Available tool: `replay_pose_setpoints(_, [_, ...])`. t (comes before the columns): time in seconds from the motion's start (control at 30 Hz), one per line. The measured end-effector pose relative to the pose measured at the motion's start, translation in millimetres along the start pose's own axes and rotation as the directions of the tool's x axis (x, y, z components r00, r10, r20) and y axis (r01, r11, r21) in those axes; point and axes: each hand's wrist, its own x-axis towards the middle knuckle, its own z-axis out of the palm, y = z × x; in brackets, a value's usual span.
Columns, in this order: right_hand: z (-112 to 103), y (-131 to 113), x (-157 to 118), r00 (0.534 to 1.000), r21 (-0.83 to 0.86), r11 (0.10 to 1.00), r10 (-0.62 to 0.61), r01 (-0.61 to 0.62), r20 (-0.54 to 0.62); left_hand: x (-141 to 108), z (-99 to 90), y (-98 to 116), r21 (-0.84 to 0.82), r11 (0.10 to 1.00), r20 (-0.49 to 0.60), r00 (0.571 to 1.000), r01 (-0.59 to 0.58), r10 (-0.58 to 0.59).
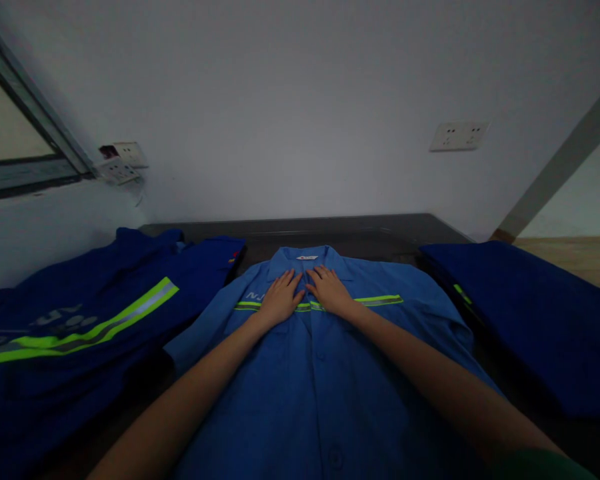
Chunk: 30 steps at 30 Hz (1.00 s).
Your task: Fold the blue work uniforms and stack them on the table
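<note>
A light blue work shirt (280,373) lies front side up on the dark table, its collar towards the wall and its button front running down the middle. A yellow-green reflective stripe crosses its chest, with pale lettering above the stripe on the left. My left hand (280,298) rests flat on the chest, left of the button front, fingers spread. On the other side of the front, my right hand (329,289) lies flat near the collar, its fingers stretched out. The fingertips of both hands are close to each other. Each palm covers part of the stripe.
Dark blue garments (95,293) with a wide reflective stripe lie loosely on the left. A dark blue folded garment (525,313) is on the right. The dark table (300,225) meets a white wall with sockets (459,136); a window frame (35,107) is at upper left.
</note>
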Motion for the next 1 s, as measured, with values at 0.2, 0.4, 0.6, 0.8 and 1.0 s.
replay_pose_setpoints(0.2, [-8.0, -9.1, -15.3, 0.995, 0.059, 0.998, -0.019, 0.025, -0.099, 5.6, -4.6, 3.7, -0.025, 0.999, 0.001, 0.999, 0.045, -0.045])
replay_pose_setpoints(0.4, [-2.5, -21.0, -39.8, 0.999, 0.003, 0.999, -0.044, 0.044, 0.005, -14.2, -8.3, 15.8, -0.018, 1.000, -0.060, 0.998, 0.006, -0.007])
replay_pose_setpoints(0.6, [-8.4, -25.8, -36.6, 0.999, 0.012, 0.999, 0.035, -0.035, 0.019, -55.0, -18.3, 38.9, -0.017, 0.999, 0.005, 1.000, -0.029, 0.029])
replay_pose_setpoints(0.8, [-27.3, -45.7, -46.2, 0.996, 0.111, 0.993, 0.037, -0.028, -0.085, -85.4, -17.4, 52.7, -0.095, 0.991, -0.036, 0.995, -0.097, 0.094])
replay_pose_setpoints(1.0, [-26.2, -67.4, -55.4, 0.999, 0.119, 0.993, -0.007, 0.012, -0.040, -86.2, -45.3, 7.2, -0.376, 0.924, -0.158, 0.987, -0.072, 0.013])
